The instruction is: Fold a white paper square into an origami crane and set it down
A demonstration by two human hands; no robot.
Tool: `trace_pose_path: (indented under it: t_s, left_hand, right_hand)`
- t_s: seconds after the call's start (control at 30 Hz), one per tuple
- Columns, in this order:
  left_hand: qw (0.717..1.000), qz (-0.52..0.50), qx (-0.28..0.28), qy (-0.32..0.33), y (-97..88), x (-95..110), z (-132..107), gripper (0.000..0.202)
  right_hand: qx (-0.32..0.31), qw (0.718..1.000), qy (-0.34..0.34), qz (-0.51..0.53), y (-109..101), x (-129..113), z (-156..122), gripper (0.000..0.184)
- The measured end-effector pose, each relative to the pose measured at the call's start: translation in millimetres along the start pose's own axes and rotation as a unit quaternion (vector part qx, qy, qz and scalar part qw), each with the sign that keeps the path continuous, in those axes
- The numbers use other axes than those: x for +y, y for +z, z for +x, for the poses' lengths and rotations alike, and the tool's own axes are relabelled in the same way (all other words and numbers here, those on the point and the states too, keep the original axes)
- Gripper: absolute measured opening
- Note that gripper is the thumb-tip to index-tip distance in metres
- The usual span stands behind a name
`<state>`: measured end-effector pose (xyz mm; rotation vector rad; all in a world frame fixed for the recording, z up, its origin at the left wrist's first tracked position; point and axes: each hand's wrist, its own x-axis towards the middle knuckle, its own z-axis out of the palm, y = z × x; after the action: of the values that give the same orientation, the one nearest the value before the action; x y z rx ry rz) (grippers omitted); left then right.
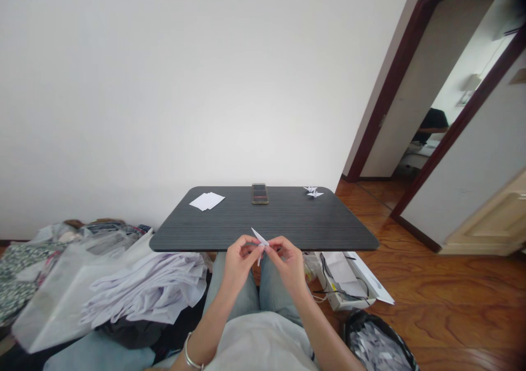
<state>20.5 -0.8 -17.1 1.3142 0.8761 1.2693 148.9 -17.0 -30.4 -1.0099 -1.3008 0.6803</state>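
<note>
At the lower centre of the frame, just over the near edge of the dark table (230, 226), a small piece of folded white paper (259, 236) is held between the person's two hands. The left hand (239, 257) pinches it between thumb and forefinger from the left side, and the right hand (289, 260) pinches it the same way from the right; the fingertips of the two hands nearly meet, with the other fingers curled in behind. One narrow point of the paper juts toward the upper left, and a thin part hangs below the fingertips. The step in hand looks like shaping or creasing a small fold, though the fingers hide which layer is being worked. The next move seems to call for a steady pinch on one side while the other thumb and forefinger set the crease, with light pressure so the slim point does not bend. Farther back on the tabletop lie white paper sheets (206, 201) at the left, a phone (260, 194) in the middle, and small, pointed folded paper figures (315, 194) at the right, all well apart from the hands.
</note>
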Motion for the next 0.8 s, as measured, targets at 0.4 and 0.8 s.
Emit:
trace_pose_path:
  t_s: [0.4, 0.8]
  left_hand:
    - [1.000, -0.010, 0.028, 0.007, 1.3, 8.3, 0.0, 0.024]
    - [0.999, -0.025, 0.026, -0.010, 5.6, 7.2, -1.5, 0.017]
  right_hand:
    - [-0.039, 0.999, -0.029, 0.020, -2.1, -1.1, 0.9, 0.019]
    - [-0.029, 0.993, 0.048, 0.105, 1.8, 7.2, 4.0, 0.014]
